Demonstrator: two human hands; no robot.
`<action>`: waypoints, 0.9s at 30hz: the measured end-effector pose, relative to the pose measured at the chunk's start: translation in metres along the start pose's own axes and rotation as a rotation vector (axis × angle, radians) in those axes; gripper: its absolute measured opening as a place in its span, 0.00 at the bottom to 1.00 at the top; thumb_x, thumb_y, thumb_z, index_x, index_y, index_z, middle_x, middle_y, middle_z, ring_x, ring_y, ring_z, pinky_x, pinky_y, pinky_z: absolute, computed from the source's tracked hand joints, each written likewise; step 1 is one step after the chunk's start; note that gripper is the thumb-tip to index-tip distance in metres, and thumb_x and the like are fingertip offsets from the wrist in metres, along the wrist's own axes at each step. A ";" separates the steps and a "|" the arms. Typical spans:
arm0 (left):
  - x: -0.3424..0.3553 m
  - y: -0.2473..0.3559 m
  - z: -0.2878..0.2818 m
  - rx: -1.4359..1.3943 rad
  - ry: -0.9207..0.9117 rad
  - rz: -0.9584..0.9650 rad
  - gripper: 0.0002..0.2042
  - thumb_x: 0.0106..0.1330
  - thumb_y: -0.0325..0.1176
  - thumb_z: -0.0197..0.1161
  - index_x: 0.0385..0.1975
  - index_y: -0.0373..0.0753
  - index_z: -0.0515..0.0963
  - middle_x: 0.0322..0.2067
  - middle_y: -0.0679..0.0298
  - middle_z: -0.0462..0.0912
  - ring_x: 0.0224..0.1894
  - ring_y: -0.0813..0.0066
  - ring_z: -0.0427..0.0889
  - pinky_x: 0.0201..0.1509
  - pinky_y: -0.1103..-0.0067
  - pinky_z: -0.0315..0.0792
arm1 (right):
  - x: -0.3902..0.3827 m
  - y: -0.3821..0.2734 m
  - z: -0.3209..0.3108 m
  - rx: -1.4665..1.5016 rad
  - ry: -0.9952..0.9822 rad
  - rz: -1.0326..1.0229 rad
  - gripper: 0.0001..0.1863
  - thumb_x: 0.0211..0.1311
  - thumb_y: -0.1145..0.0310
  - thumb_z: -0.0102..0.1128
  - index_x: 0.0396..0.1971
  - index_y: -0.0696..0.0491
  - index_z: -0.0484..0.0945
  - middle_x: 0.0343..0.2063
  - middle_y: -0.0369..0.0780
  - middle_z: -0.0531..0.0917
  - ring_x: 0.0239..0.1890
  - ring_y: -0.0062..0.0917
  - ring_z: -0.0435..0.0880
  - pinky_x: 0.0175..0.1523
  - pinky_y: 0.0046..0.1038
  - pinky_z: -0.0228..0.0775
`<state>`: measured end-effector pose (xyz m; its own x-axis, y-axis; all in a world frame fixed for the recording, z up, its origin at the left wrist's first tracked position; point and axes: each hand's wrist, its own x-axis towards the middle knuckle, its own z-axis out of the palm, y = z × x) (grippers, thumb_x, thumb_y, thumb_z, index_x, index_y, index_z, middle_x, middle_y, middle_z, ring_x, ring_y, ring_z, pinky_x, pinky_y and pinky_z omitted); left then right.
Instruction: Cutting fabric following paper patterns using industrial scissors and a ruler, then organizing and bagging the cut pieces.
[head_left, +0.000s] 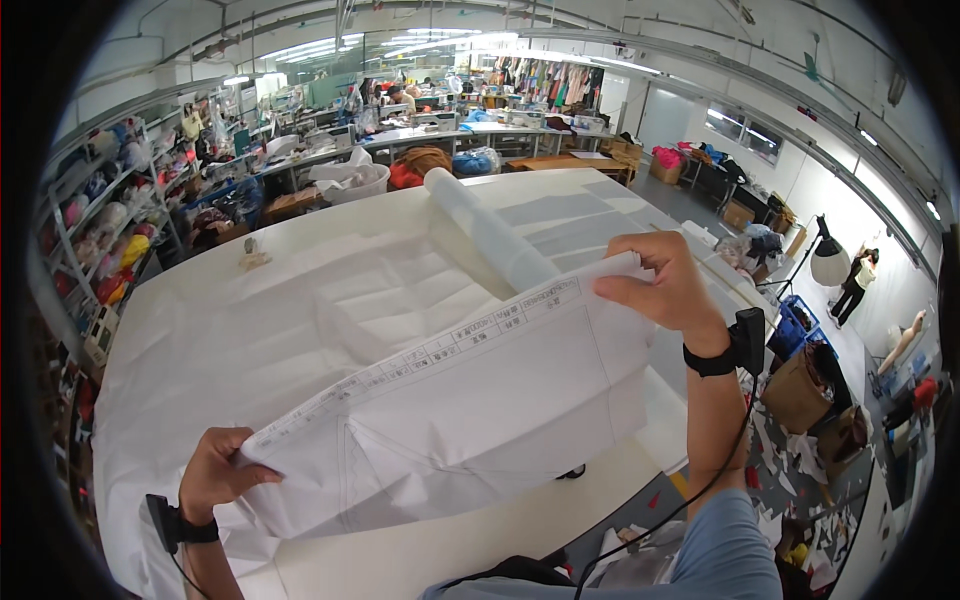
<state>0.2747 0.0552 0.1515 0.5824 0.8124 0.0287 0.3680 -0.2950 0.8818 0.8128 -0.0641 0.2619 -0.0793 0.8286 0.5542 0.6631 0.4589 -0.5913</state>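
Observation:
Both hands hold up a large white paper sheet [480, 410] with printed lines and a table along its top edge, over a broad cream table [390, 555]. My left hand [222, 470] is closed on the sheet's left end at lower left. My right hand [655, 285] pinches its top right corner, thumb in front. Crumpled white paper spreads over the table's left part. Behind the sheet lies a pale roll [490, 230], with grey-blue flat pieces [575, 220] right of it. A small object [255, 255] sits at back left; a dark one [570, 471] peeks from below the sheet.
Shelves [95, 220] of colourful materials line the left. Behind are workstations, a white tub [365, 185] and clothes rails. A person [855, 285] stands at far right near a lamp [830, 260], blue crates [800, 325] and cardboard boxes [790, 390]. Scraps litter the floor at lower right.

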 end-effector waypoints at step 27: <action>-0.001 0.008 0.039 0.218 -0.140 -0.039 0.07 0.61 0.28 0.75 0.35 0.34 0.84 0.24 0.63 0.84 0.26 0.83 0.76 0.32 0.81 0.71 | -0.009 0.130 -0.038 -0.263 0.462 0.155 0.13 0.70 0.68 0.67 0.49 0.58 0.85 0.36 0.32 0.85 0.35 0.10 0.77 0.43 0.15 0.69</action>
<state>0.3053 0.0318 0.1403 0.6542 0.7518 -0.0820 0.5305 -0.3789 0.7582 0.9284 -0.0241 0.2022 0.3293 0.6260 0.7069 0.8095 0.1983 -0.5527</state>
